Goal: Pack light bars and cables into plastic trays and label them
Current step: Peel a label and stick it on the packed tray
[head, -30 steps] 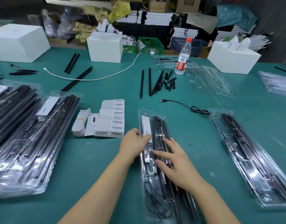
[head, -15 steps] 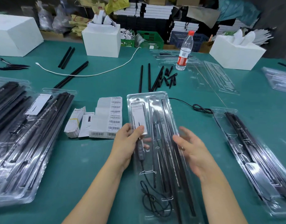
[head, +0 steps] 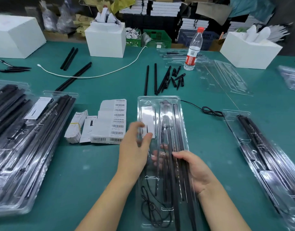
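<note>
While blurred at the fingers, left hand (head: 136, 147) at the left edge of the clear tray (head: 183, 114), grip not readable; right hand (head: 196, 169) curled round the tray's right side over the black light bars (head: 172, 164). Coiled cable (head: 151, 207) nearest in the tray. Left of it, barcode labels (head: 114, 124). Farther off, loose black bars (head: 151, 79) and a water bottle (head: 193, 50).

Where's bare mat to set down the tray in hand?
Bare mat between the held tray and the filled right tray, and near-left, between the left tray stack and left hand. Crowded: label sheets, loose bars.
</note>
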`<state>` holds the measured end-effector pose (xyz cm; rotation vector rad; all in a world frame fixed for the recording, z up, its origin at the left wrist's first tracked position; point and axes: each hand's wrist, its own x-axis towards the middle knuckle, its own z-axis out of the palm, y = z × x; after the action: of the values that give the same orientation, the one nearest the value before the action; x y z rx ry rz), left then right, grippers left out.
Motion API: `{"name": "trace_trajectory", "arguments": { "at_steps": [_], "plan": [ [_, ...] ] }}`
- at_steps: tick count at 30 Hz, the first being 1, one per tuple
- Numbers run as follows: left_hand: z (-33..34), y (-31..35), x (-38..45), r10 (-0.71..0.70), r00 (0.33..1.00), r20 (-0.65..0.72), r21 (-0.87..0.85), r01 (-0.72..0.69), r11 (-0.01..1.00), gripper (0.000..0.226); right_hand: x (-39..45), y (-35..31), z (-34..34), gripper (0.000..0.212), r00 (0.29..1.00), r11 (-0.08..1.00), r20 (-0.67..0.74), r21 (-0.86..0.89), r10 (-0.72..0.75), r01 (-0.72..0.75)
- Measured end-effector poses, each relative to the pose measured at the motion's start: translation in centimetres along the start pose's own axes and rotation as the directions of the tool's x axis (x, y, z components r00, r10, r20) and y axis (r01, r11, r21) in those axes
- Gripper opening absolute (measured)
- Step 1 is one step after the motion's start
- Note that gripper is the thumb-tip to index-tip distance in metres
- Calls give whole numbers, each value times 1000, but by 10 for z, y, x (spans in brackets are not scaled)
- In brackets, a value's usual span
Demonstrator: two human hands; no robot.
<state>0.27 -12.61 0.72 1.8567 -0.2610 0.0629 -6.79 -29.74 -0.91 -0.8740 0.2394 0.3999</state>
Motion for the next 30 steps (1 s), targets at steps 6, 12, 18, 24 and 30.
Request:
{"name": "trace_trajectory", "arguments": {
  "at_steps": [6, 12, 18, 24, 30],
  "plan": [
    [-8, 0, -8, 80, 974, 211, 137, -111, 984, 19, -2, -3, 2, 44, 994, 996, -93, 63, -56, 62],
    [-10, -4, -16, -52, 967, 249, 102, 27, 994, 28, -5, -9, 4, 50, 995, 980, -48, 176, -86, 93],
    [-5, -4, -17, -142, 979, 144, -7, 145, 989, 18, -4, -7, 7, 46, 995, 983, -12, 159, -95, 95],
    [-4, -8, -9, -323, 938, 127, -91, 335, 938, 37, -4, -4, 11, 46, 994, 984, 40, 152, -100, 93],
    [-16, -7, 3, -459, 777, 431, -235, 588, 774, 41, -9, -4, 17, 55, 990, 985, 108, 159, -90, 72]
  ]
}}
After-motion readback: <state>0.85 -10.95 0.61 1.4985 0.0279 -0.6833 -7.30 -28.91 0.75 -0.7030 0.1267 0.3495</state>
